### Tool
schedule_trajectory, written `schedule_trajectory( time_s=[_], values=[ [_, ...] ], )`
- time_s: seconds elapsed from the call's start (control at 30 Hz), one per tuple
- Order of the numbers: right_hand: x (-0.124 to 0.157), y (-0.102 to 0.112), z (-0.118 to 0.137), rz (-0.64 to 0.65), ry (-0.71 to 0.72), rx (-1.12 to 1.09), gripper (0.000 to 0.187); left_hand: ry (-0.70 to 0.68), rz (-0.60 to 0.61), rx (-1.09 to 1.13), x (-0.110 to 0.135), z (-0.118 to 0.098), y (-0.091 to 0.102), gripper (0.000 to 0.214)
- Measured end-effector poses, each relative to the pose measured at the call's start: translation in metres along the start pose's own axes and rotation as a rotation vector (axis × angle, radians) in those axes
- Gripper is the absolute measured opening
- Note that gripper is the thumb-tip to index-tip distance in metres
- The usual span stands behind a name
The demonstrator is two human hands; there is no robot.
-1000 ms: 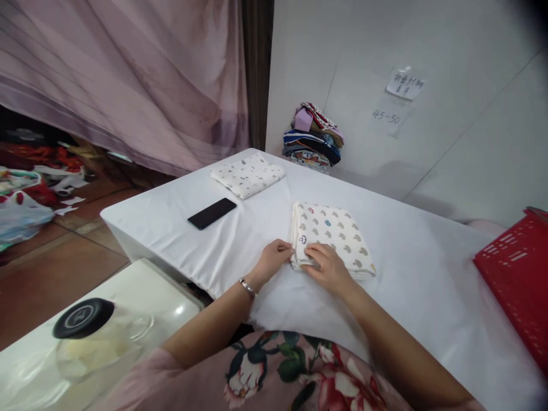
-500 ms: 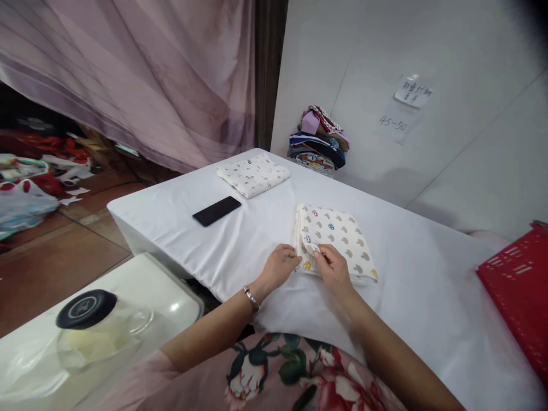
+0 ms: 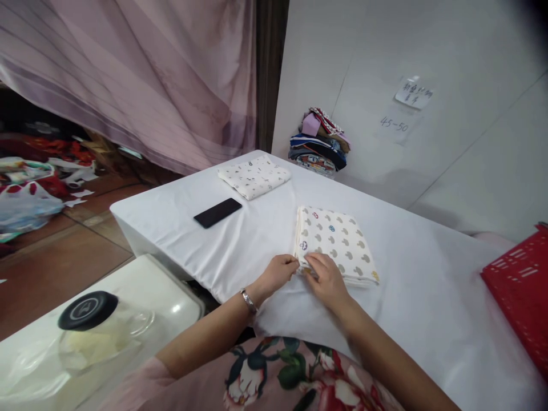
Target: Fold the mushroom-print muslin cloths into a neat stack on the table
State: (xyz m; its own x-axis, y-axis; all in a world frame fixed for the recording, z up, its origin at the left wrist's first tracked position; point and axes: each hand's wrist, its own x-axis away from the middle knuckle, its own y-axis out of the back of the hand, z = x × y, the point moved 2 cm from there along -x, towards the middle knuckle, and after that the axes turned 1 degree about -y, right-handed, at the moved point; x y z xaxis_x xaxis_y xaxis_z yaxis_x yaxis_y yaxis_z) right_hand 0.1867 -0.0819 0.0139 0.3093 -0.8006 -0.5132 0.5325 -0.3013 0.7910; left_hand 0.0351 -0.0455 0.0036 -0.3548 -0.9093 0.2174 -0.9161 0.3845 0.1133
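Note:
A folded cream cloth (image 3: 342,242) printed with grey mushrooms and a few coloured ones lies on the white-covered table in front of me. At its near left corner, my left hand (image 3: 279,272) pinches the edge between thumb and fingers. My right hand (image 3: 329,281) rests on the same corner, fingertips on the top layer and thumb held apart from them. The corner itself is partly hidden by my fingers. Farther back lies a second folded white cloth (image 3: 256,177) with a small dark print, and a black phone (image 3: 218,213) is nearer, left of the mushroom cloth.
Against the wall at the back rises a stack of folded fabrics (image 3: 319,142). A red plastic basket (image 3: 520,291) stands at the right edge. To my left, a jug with a black lid (image 3: 88,311) sits on a white stand (image 3: 171,285). A pink curtain (image 3: 171,74) hangs behind.
The corner flap that my right hand held raised now lies down on the cloth. My right thumb and fingers have spread, and my left hand has shifted slightly down.

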Motion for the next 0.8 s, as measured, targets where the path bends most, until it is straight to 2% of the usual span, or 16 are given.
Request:
schedule_trajectory(
  time_s=[0.17, 0.33, 0.4, 0.5, 0.57, 0.67, 0.8],
  values=[
    [0.0, -0.001, 0.002, -0.019, -0.025, 0.024, 0.033, -0.003, 0.057, 0.161, 0.0, -0.002, -0.001, 0.025],
    [-0.002, -0.003, 0.0, -0.06, -0.105, -0.031, 0.022, -0.023, 0.094, 0.202, 0.0, -0.004, -0.002, 0.027],
    [-0.003, -0.001, -0.001, -0.075, -0.138, -0.087, 0.017, -0.049, 0.029, 0.124, 0.0, -0.004, 0.002, 0.024],
    [-0.004, 0.004, -0.001, -0.11, -0.214, -0.182, 0.013, -0.112, -0.134, -0.101, 0.001, -0.005, 0.012, 0.019],
    [-0.004, 0.008, -0.001, -0.126, -0.268, -0.219, 0.012, -0.144, -0.194, -0.254, 0.002, -0.005, 0.016, 0.018],
    [-0.004, 0.01, -0.001, -0.133, -0.284, -0.225, 0.012, -0.149, -0.193, -0.429, 0.004, -0.004, 0.015, 0.021],
    [-0.004, 0.009, 0.0, -0.125, -0.193, -0.156, 0.014, -0.124, -0.164, -0.622, 0.003, -0.006, 0.005, 0.032]
  ],
)
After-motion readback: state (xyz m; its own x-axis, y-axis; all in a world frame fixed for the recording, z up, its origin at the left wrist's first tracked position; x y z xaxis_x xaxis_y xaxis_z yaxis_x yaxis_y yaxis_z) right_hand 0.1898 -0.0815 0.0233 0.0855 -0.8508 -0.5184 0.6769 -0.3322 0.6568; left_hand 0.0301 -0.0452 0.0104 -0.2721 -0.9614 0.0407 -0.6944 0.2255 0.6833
